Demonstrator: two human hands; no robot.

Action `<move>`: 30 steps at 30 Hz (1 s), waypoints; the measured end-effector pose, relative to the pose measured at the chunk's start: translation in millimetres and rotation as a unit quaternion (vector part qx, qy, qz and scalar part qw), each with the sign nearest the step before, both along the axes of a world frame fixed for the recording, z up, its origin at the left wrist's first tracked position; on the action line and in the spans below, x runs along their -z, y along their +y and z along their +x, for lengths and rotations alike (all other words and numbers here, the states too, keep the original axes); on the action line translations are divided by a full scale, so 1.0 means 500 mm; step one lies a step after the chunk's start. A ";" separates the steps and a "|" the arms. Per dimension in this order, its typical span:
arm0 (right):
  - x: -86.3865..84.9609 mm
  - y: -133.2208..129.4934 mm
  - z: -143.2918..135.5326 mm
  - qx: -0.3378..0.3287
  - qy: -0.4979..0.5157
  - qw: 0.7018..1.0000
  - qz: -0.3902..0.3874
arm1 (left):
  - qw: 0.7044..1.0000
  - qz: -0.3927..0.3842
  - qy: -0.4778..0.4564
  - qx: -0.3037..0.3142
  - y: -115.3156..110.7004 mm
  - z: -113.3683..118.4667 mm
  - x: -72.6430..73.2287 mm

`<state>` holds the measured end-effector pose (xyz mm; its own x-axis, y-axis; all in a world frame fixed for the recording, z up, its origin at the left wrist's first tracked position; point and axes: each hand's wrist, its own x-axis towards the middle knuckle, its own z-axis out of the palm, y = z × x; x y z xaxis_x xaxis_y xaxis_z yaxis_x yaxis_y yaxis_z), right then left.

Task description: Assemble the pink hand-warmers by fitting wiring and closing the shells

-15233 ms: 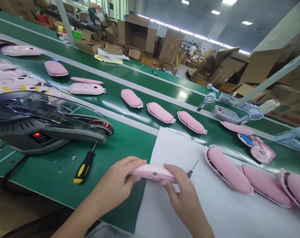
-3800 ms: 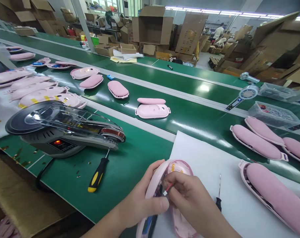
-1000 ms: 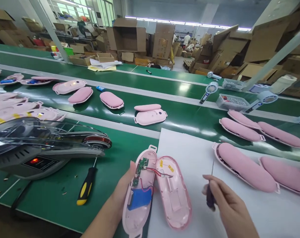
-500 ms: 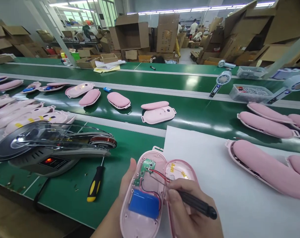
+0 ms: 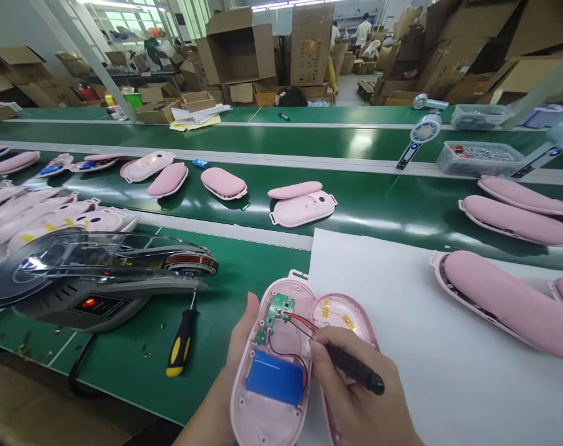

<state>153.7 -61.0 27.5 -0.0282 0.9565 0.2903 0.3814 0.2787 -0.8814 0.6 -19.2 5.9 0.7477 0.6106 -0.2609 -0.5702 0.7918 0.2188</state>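
My left hand [image 5: 239, 347] is closed round the left edge of an opened pink plastic shell [image 5: 244, 412], thumb along its rim. Inside the shell lie a green circuit board [image 5: 280, 308], a blue battery pack [image 5: 275, 378] and red and black wires [image 5: 300, 319]. Against its right side rests the matching pink half [image 5: 362, 316], with yellow tape pieces inside. My right hand [image 5: 355, 384] grips a slim black-handled tool [image 5: 355, 367] with a thin metal shaft. That shaft points at the wires beside the board; whether it touches them I cannot tell.
At left stand a grey tape dispenser [image 5: 109, 297] and a black-and-yellow screwdriver [image 5: 183, 344]. Several pink shells lie along the green belt [image 5: 244, 217] and on the white sheet [image 5: 415, 384]. A clear bin [image 5: 479, 160] and handheld fans [image 5: 425, 130] are at back right.
The whole view has shifted slightly. My right hand and the black-handled tool have moved a little left against the shell, and the shaft shows less. My left hand keeps its hold.
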 end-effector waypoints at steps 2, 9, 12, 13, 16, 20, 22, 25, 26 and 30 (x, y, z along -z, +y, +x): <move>0.001 0.001 0.001 -0.001 -0.010 1.000 0.010 | 1.000 0.005 0.002 0.000 0.000 0.000 0.001; 0.000 -0.002 0.001 0.001 0.003 1.000 -0.006 | 1.000 0.020 0.019 -0.003 0.002 0.001 0.006; 0.002 -0.001 0.001 -0.002 -0.008 1.000 0.015 | 1.000 0.020 0.024 -0.002 0.002 0.000 0.008; 0.002 0.000 0.001 -0.003 -0.013 1.000 0.023 | 1.000 0.018 0.023 0.000 0.002 0.000 0.008; 0.001 0.002 0.002 -0.007 -0.029 0.999 0.042 | 1.000 0.016 0.015 0.003 0.002 0.000 0.009; -0.003 0.004 0.001 -0.014 -0.057 0.996 0.069 | 1.000 0.017 0.007 0.003 0.003 0.004 0.011; -0.004 0.004 -0.001 -0.008 -0.054 0.997 0.058 | 1.000 0.019 0.002 0.003 0.003 0.006 0.011; -0.003 0.004 -0.004 0.007 -0.049 0.999 0.015 | 1.000 0.018 -0.001 0.004 0.000 0.008 0.013; -0.002 0.003 -0.005 0.009 -0.048 0.999 0.004 | 1.000 0.017 0.000 0.004 -0.001 0.008 0.014; 0.000 0.003 -0.010 0.011 -0.061 0.998 0.021 | 1.000 0.015 0.017 -0.001 -0.005 0.005 0.020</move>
<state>148.8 -59.7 27.4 -0.0456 0.9440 0.3267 0.4910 0.3060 -0.8157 2.9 -21.4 -3.9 0.7383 0.6194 -0.2670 -0.5630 0.7839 0.2618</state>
